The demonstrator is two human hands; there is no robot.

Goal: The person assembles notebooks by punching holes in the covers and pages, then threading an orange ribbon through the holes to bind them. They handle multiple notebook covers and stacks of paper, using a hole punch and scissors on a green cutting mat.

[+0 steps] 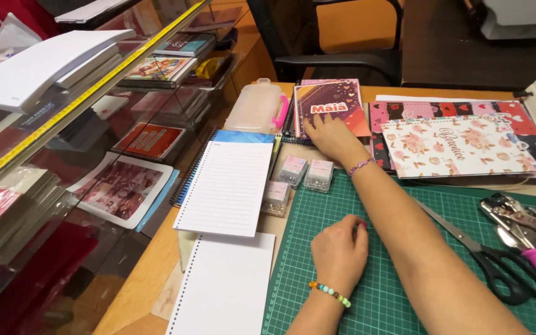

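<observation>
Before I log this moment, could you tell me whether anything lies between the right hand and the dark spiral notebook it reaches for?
Nothing visible does: the right hand already rests flat on the dark spiral notebook.

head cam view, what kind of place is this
Likely a small stationery or notebook-binding workshop: a green cutting mat, scissors, and spiral notebooks on the table, with a glass display case beside it.

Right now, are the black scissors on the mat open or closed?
Closed. The scissors lie flat on the green mat, blades together in one line, black handle loops side by side.
</observation>
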